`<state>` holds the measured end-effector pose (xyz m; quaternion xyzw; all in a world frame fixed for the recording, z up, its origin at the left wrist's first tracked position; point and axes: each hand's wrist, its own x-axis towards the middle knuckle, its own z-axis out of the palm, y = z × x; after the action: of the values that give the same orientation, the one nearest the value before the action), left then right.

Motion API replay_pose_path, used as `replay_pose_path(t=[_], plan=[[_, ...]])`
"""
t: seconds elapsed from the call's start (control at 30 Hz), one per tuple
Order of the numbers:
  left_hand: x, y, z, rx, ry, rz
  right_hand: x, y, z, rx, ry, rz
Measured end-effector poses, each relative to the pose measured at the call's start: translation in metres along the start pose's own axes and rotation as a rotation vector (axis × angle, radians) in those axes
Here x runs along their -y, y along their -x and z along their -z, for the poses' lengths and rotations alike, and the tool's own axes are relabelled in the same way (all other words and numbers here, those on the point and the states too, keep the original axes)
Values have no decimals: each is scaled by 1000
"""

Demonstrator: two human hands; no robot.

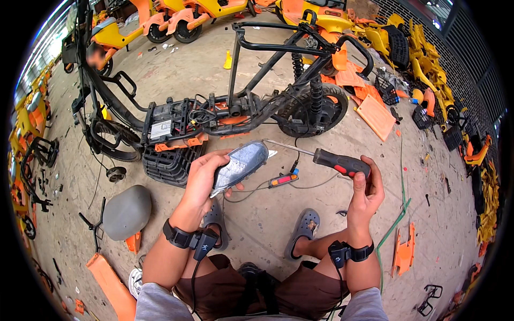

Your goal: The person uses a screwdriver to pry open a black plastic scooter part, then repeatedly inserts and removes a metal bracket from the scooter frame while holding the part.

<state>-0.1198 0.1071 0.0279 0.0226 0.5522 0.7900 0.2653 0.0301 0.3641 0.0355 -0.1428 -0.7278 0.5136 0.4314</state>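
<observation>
- Head view: the left hand (pixel 202 179) is gripping a grey lamp housing (pixel 241 163), fingers wrapped around its near end, just in front of the stripped scooter frame (pixel 235 109).
- The right hand (pixel 367 187) is holding a screwdriver (pixel 326 159), fingers closed around the black-and-red handle; the shaft is pointing toward the lamp housing, and its tip is meeting the housing's far end.
- A small red light unit (pixel 282 180) on thin wires is lying on the concrete below the shaft, nearer the person than the frame.
- A grey seat (pixel 127 212) is lying on the floor, left of the frame's footboard side.
- An orange flat panel (pixel 376 116) is lying right of the frame's rear wheel (pixel 313 109).
- Yellow and orange body panels (pixel 423 59) are piling up further right of the frame.
- A green strap (pixel 393 227) is trailing across the floor beside the right forearm.
</observation>
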Motion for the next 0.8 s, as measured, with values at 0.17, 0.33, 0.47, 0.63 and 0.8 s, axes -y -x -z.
replay_pose_path(t=[0.17, 0.33, 0.47, 0.63, 0.8], plan=[[1, -1, 1, 2, -10, -5, -1, 1, 0, 3, -5, 16], [0, 1, -1, -17, -41, -32, 1, 1, 0, 8, 4, 27], [1, 1, -3, -34, -77, -59, 1, 1, -2, -1, -10, 45], [3, 0, -2, -42, -111, -76, 1, 2, -1, 17, -16, 33], [3, 0, -3, -36, -130, -90, -1, 2, -2, 13, -10, 38]])
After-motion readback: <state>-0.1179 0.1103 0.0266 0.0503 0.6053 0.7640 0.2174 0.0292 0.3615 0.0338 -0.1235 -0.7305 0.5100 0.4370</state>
